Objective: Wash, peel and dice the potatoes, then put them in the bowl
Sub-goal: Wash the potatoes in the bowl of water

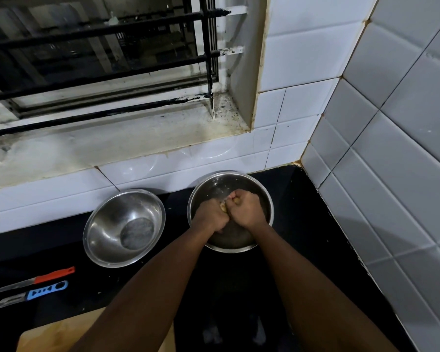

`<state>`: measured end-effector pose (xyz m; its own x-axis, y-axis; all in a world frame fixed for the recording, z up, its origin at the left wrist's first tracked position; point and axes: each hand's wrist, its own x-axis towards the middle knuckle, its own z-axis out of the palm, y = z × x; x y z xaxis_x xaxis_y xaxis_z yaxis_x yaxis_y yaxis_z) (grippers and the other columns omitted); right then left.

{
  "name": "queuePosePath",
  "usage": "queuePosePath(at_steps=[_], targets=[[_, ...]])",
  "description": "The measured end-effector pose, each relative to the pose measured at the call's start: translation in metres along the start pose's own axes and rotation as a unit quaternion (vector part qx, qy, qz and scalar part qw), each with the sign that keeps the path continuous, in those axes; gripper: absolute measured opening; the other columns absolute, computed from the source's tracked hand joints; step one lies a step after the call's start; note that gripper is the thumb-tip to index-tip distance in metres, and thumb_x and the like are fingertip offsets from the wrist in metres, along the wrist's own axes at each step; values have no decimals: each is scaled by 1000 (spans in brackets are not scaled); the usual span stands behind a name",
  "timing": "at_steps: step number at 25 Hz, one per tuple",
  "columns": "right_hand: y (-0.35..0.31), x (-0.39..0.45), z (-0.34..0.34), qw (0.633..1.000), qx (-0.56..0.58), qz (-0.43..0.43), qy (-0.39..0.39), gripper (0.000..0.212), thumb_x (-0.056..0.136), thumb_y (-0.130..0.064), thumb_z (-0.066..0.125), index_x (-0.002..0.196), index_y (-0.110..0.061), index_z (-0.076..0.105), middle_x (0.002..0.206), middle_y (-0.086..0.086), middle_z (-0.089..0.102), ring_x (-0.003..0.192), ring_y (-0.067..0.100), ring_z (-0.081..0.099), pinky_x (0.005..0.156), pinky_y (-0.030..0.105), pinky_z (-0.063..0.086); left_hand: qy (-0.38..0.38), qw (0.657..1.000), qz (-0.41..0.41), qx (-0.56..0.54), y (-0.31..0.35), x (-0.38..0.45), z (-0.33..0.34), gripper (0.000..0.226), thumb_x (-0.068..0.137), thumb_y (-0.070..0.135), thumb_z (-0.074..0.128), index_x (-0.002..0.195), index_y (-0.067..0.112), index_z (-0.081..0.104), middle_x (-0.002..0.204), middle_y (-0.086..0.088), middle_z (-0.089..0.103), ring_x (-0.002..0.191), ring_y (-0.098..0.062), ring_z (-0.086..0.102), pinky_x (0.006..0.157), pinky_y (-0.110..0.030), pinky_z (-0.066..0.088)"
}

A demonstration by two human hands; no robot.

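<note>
Potato [223,207]: small, firm, held over the right steel bowl [268,199], mostly hidden between the fists.
Left hand [211,215]: curled round the potato's left end.
Right hand [247,208]: curled round its right end.
Handling: likely wet and slippery; hold it by both ends.
Empty bowl [123,227]: left, beside it.

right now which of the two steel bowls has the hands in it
The right steel bowl, nearest the tiled corner: both hands grip a potato inside it. The left steel bowl holds no hands or potato.
</note>
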<state>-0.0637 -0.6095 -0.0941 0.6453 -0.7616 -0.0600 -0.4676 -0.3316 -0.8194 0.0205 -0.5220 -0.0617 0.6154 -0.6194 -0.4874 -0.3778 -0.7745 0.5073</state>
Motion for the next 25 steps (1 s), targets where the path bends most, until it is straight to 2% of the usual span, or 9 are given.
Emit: queuePosePath(at_steps=[2,5,10,13,16,19,22,24,25], targets=[[1,0,1,1000,-12,4,-10,14,90,-20,63,84,-11,71,78,8,72,74,23,66,72,32,51,2,1000,-4,16,1,-2,0,17,78,22,58,84,10,69,74,-9,74,62,-22,73,57,-26,57],[5,4,3,1000,-19,13,6,20,95,-22,57,93,-9,72,88,13,74,84,29,68,75,32,52,16,995,19,91,1,-4,6,41,69,40,51,95,17,70,95,-6,74,91,-27,71,71,-28,52],[7,7,1,999,-4,26,28,26,100,-23,48,95,-10,70,92,13,74,88,30,68,81,34,52,47,990,5,132,-2,-4,16,36,88,41,55,110,16,69,112,-8,71,106,-29,67,83,-33,51],[5,7,-1,999,23,33,15,30,103,-25,43,93,-8,66,89,13,72,85,30,67,79,36,51,53,989,-5,138,2,-3,22,44,97,44,41,115,15,68,118,-11,69,111,-31,66,90,-36,50],[7,7,5,1000,0,4,-31,31,105,-23,42,93,-3,62,96,19,67,91,33,62,82,34,45,45,991,7,127,6,-1,25,52,105,42,22,128,20,62,126,-11,66,117,-31,63,96,-40,47],[6,8,10,998,2,13,-60,23,102,-17,44,98,-4,63,106,17,59,96,25,55,94,29,40,35,995,29,88,2,3,22,47,107,36,23,133,20,59,133,-13,62,123,-32,59,102,-41,44],[0,6,7,997,47,27,-59,20,95,-7,48,101,-5,67,108,12,61,99,16,51,97,23,37,-14,998,57,39,-2,10,20,46,100,32,35,143,20,48,145,-15,48,130,-34,50,107,-36,38],[-1,6,4,994,74,43,-68,23,93,-4,49,108,-5,66,107,7,65,102,17,56,91,20,39,-37,999,33,6,-4,15,18,65,84,37,40,145,17,44,148,-18,40,130,-32,46,105,-29,34],[-2,5,3,992,87,53,-72,24,92,-4,50,110,-7,65,107,6,66,103,18,59,88,19,39,-32,999,31,-14,-2,12,14,69,77,37,39,142,17,47,145,-17,44,128,-31,48,105,-29,35]])
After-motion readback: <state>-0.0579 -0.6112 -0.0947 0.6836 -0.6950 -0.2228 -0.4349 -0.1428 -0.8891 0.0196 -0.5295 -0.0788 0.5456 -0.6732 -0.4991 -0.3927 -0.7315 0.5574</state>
